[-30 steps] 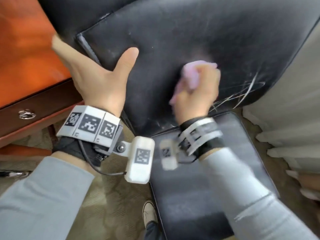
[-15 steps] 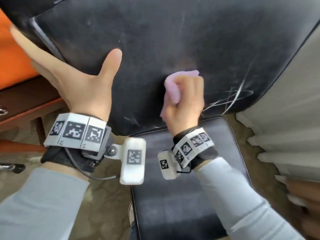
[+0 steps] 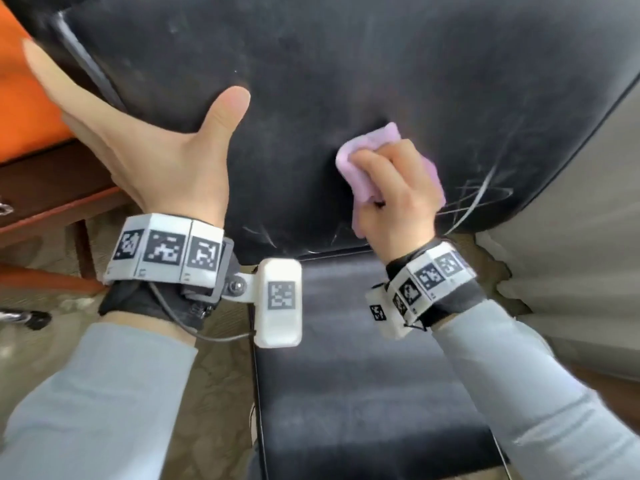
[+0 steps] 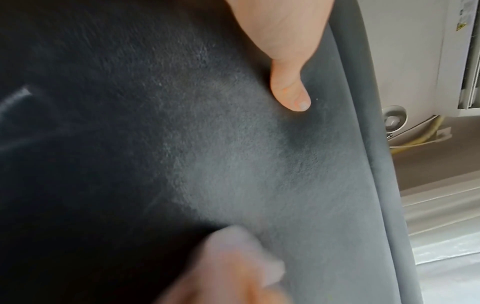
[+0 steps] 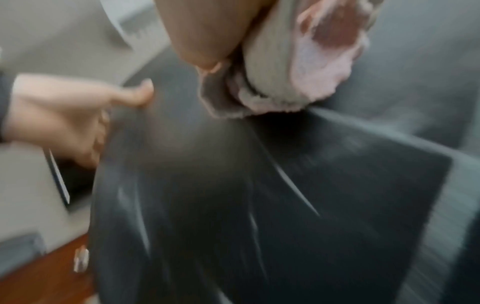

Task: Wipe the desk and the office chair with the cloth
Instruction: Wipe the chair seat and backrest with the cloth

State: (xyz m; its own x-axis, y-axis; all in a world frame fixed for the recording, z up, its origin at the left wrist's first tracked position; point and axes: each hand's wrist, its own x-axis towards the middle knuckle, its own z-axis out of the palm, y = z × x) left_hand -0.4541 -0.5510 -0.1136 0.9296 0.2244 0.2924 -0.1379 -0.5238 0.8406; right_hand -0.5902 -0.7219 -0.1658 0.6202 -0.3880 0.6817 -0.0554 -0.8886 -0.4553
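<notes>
The black office chair's backrest (image 3: 346,64) fills the top of the head view, with its seat (image 3: 363,375) below. My right hand (image 3: 391,195) grips a bunched pink cloth (image 3: 367,147) and presses it against the lower middle of the backrest, left of some white scratches (image 3: 485,195). The cloth (image 5: 319,67) shows crumpled under the fingers in the blurred right wrist view. My left hand (image 3: 156,161) holds the backrest's left edge, thumb (image 4: 288,90) flat on the front, fingers behind the edge. The orange desk (image 3: 20,109) stands at the far left.
A brown drawer front (image 3: 52,188) sits under the desk top at the left. A pale curtain or wall (image 3: 571,237) runs close along the chair's right side. Patterned carpet (image 3: 214,393) lies between the desk and the seat.
My right hand has rubbed the cloth a little to the left across the backrest, away from the scratches. The left hand has kept its hold on the edge.
</notes>
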